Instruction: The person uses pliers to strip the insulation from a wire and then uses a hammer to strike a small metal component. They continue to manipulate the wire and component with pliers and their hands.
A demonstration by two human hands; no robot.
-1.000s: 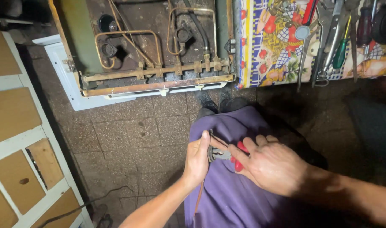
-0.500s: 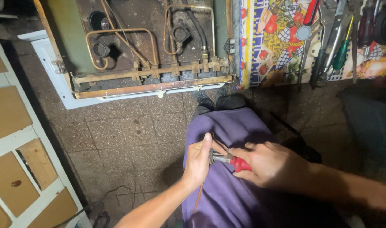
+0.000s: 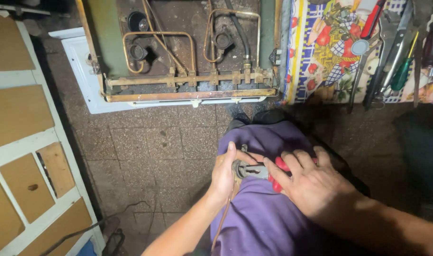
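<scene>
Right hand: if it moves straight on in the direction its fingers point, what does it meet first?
The right hand points left along the red-handled pliers; it would probably first meet the left hand holding the small metal part.

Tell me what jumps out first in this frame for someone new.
Low and centre, the left hand pinches a small metal fitting over a purple-clad lap, while the right hand grips red-handled pliers on it. At the top lies an opened stove with rusty copper gas pipes. To its right, tools rest on a bright patterned cloth.
</scene>
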